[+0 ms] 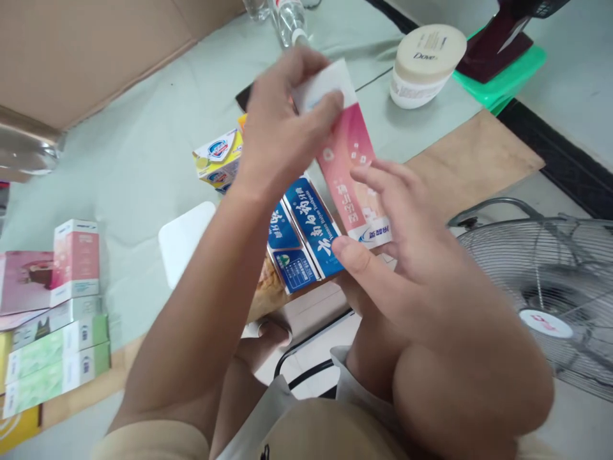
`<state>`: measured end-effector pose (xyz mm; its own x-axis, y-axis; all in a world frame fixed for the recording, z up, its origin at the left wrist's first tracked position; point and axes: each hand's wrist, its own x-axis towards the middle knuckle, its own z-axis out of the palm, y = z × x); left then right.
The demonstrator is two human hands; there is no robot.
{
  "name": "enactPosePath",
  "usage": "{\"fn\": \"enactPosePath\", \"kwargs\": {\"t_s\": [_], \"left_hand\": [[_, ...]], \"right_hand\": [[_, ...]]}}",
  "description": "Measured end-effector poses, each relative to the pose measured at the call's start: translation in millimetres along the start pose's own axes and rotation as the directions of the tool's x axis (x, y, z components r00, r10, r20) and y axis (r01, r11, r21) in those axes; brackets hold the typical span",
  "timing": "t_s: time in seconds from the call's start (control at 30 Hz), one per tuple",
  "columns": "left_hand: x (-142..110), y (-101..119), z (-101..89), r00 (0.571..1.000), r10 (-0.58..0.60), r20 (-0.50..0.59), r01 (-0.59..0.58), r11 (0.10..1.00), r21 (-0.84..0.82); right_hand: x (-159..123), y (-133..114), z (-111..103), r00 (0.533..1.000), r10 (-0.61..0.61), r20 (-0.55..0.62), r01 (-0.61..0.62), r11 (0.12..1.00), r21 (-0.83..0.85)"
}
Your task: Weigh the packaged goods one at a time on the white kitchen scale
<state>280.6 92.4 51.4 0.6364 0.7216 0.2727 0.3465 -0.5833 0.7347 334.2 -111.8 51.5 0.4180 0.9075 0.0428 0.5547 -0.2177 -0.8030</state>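
In the head view, my left hand (297,115) is closed round the upper end of a pink and white toothpaste box (347,163), its thumb across the white part. My right hand (393,236) is at the box's lower end, with fingers partly spread, one fingertip over the pink face and the thumb by the lower corner. The box is tilted above the table. Beneath it are blue Yunnan Baiyao toothpaste boxes (311,223), lying side by side near the table edge. A yellow soap box (219,156) is left of my left wrist, partly hidden by it.
A Dove jar (426,67) stands at the back right, near a green tray (522,73). Plastic bottles (290,22) are at the back. Several cartons (57,358) are stacked at left; a white flat object (184,233) lies nearer. A fan (550,294) is at right.
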Motion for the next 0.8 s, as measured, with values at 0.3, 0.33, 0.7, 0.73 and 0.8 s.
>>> {"fn": "enactPosePath", "kwargs": {"t_s": [0.3,0.33,0.7,0.73,0.8], "left_hand": [[-136.8,-52.4,-125.8,0.888,-0.2,-0.415,0.079,0.953,-0.291],[-156.5,-70.3,-132.0,0.835,-0.27,-0.479,0.133,0.944,-0.302],[-194.4,-188.9,-140.2,0.806,-0.238,-0.543,0.202,0.971,-0.126],[-187.6,-194.6,-140.1,0.814,-0.233,-0.533,0.198,0.973,-0.123],[-179.5,-205.4,-139.5,0.809,-0.232,-0.54,0.2,0.973,-0.118]], "right_hand": [[-17.5,-65.6,55.9,0.964,-0.231,0.131,0.214,0.969,0.126],[-19.5,-72.5,73.1,0.957,-0.243,0.16,0.223,0.965,0.137],[-20.6,-104.8,170.5,0.948,-0.232,0.219,0.257,0.962,-0.09],[-18.0,-105.2,171.8,0.952,-0.231,0.199,0.255,0.961,-0.104],[-13.4,-106.9,173.8,0.954,-0.242,0.179,0.265,0.957,-0.118]]}}
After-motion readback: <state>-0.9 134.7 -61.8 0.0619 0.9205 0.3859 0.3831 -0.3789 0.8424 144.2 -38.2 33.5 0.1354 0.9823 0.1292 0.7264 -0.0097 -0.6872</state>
